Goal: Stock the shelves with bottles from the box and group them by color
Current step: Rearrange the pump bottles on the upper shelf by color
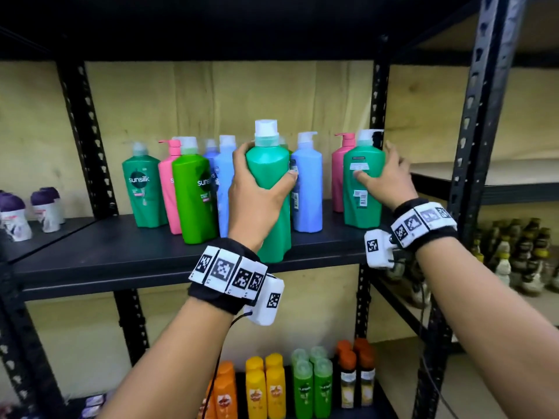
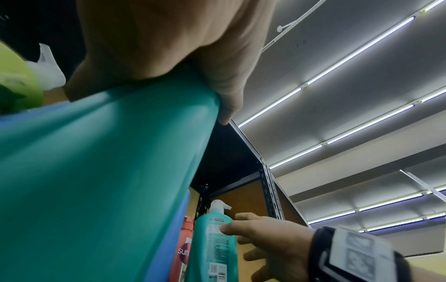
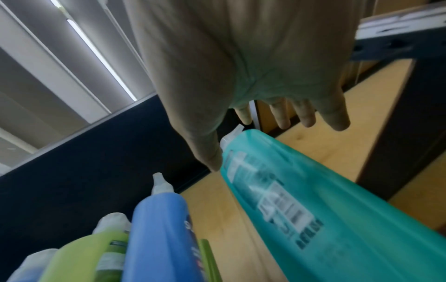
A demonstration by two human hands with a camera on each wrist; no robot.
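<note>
At the front edge of the black shelf [image 1: 127, 252], a teal-green bottle [image 1: 267, 189] with a white pump cap stands upright or nearly so; whether its base rests on the shelf board or hangs just above it cannot be told. It looks like a full pump bottle of shampoo: smooth hard plastic, probably fairly heavy, stiff enough to squeeze firmly, and slick where there is no label. The waist and upper body look the soundest places to hold; the pump neck seems too narrow and weak to carry the weight.

The left hand [image 1: 257, 192] is wrapped around that upper body, thumb on the near right side, fingers curled round the far left; the left wrist view shows the palm pressed against the plastic. The bottle rises well above the hand and reaches below the wrist, so it is gripped roughly at mid-height.

Off to the right, well apart from the held bottle, a second teal-green bottle [image 1: 361, 182] stands near the shelf post [image 1: 376, 95], its back label facing out. The right hand [image 1: 385, 179] lies spread, with fingers straight, against this bottle's right side, thumb on the label, holding nothing.

Between the two stand a blue bottle [image 1: 307, 182] and a pink bottle [image 1: 338, 170]; further left are a bright green bottle [image 1: 195, 198] and more teal, pink and blue ones, the colours still mixed.
</note>
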